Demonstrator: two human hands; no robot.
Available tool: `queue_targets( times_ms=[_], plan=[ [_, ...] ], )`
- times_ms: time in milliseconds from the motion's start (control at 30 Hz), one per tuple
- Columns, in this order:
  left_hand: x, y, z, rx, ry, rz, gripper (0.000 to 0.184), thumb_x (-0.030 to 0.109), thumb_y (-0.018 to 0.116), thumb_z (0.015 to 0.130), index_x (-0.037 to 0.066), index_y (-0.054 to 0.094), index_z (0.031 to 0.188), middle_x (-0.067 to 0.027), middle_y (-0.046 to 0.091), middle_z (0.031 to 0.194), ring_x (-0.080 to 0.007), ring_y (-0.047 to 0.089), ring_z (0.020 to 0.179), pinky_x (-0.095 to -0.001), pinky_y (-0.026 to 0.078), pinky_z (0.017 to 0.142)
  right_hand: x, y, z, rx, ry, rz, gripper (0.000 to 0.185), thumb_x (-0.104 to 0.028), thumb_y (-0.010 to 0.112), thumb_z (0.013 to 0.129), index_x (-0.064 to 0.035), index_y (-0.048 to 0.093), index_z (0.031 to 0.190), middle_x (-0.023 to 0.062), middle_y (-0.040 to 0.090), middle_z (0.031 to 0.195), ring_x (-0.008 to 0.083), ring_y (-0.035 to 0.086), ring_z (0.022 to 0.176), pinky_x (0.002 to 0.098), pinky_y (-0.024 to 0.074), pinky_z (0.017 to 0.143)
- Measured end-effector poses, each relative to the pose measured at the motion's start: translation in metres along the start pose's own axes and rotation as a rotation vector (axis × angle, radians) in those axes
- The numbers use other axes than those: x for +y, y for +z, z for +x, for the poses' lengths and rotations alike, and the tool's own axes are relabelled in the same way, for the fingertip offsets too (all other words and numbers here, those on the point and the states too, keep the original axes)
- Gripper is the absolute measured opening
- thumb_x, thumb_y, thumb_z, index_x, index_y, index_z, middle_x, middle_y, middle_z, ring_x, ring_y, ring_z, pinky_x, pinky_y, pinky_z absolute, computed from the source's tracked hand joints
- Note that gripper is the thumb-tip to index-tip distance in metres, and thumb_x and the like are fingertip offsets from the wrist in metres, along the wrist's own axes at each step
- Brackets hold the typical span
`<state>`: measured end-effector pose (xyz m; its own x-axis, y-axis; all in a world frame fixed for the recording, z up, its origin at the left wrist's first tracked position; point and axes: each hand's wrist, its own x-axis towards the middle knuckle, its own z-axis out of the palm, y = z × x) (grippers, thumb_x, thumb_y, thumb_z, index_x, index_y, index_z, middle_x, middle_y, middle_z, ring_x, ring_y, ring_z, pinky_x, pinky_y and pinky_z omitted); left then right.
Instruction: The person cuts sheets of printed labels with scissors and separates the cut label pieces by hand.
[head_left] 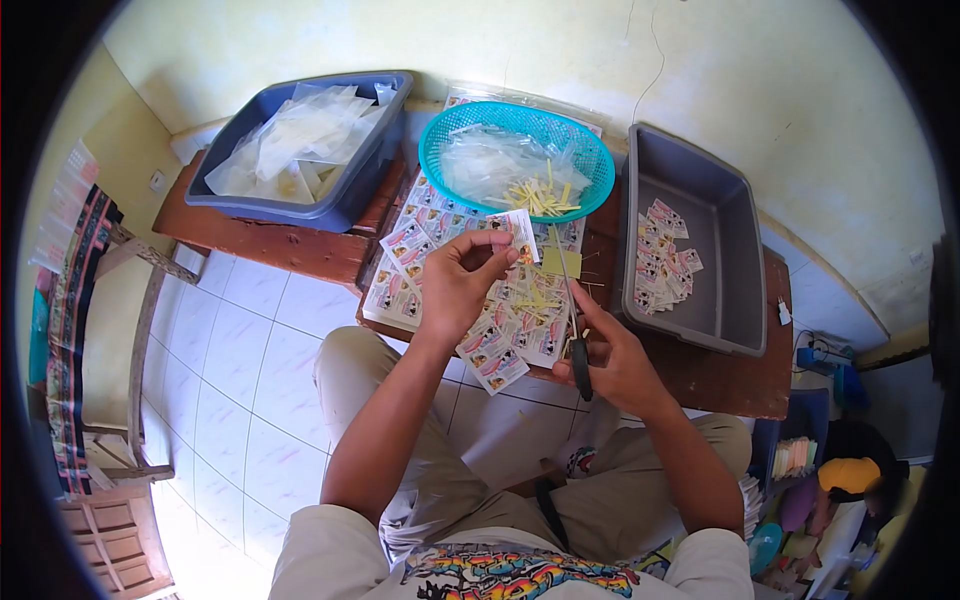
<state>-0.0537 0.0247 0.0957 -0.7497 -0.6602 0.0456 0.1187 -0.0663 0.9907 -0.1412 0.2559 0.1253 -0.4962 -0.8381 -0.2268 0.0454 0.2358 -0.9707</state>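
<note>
My left hand (462, 285) pinches a small printed label (520, 230) between thumb and fingertips, above the wooden table. My right hand (622, 358) is closed on a pair of scissors (580, 370) with black handles, whose blades point away from me and lie just right of the label. Below both hands are printed label sheets (395, 302), with loose cut pieces (492, 358) on top and hanging over the front edge. A small yellow-green paper piece (561, 263) lies near the blades, and thin yellowish strips are scattered on the sheets.
A turquoise basket (432, 165) behind my hands holds clear plastic and yellowish strips. At right, a grey bin (735, 290) contains cut labels (662, 255). A blue-grey bin (335, 215) at left holds translucent plastic sheets. Another person (850, 475) is at the lower right.
</note>
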Motion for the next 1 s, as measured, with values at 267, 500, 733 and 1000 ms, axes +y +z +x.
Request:
queue_targets(
  times_ms=[267, 500, 733, 1000],
  plan=[
    [-0.002, 0.000, -0.002, -0.023, 0.010, -0.009, 0.026, 0.004, 0.081, 0.092, -0.004, 0.072, 0.115, -0.0105, 0.078, 0.096, -0.0113, 0.073, 0.085, -0.0272, 0.061, 0.077, -0.009, 0.005, -0.007, -0.088, -0.040, 0.109, 0.102, -0.005, 0.088, 0.084, -0.0120, 0.030, 0.167, 0.0134, 0.050, 0.147, 0.0143, 0.060, 0.116, 0.0305, 0.0558, 0.099],
    [0.003, 0.001, -0.006, -0.028, -0.002, 0.007, 0.027, 0.004, 0.082, 0.091, -0.003, 0.073, 0.115, -0.0106, 0.079, 0.097, -0.0113, 0.073, 0.087, -0.0266, 0.060, 0.078, -0.006, 0.008, -0.004, -0.109, -0.074, 0.121, 0.099, 0.001, 0.087, 0.083, -0.0113, 0.033, 0.166, 0.0088, 0.051, 0.137, 0.0135, 0.061, 0.113, 0.0271, 0.0573, 0.093],
    [-0.004, 0.004, -0.008, -0.049, 0.024, -0.029, 0.025, 0.005, 0.082, 0.091, -0.001, 0.074, 0.114, -0.0094, 0.079, 0.096, -0.0097, 0.071, 0.084, -0.0250, 0.058, 0.074, -0.005, 0.009, -0.005, -0.124, -0.039, 0.184, 0.099, 0.001, 0.086, 0.083, -0.0111, 0.033, 0.166, 0.0078, 0.050, 0.136, 0.0137, 0.061, 0.113, 0.0271, 0.0561, 0.093],
    [0.005, 0.006, -0.011, -0.095, -0.010, 0.031, 0.025, 0.003, 0.081, 0.091, -0.002, 0.073, 0.115, -0.0099, 0.079, 0.100, -0.0106, 0.072, 0.090, -0.0272, 0.059, 0.079, -0.001, 0.009, -0.003, -0.108, -0.055, 0.221, 0.098, 0.001, 0.087, 0.084, -0.0101, 0.033, 0.166, 0.0074, 0.050, 0.140, 0.0124, 0.059, 0.115, 0.0259, 0.0541, 0.092]
  ],
)
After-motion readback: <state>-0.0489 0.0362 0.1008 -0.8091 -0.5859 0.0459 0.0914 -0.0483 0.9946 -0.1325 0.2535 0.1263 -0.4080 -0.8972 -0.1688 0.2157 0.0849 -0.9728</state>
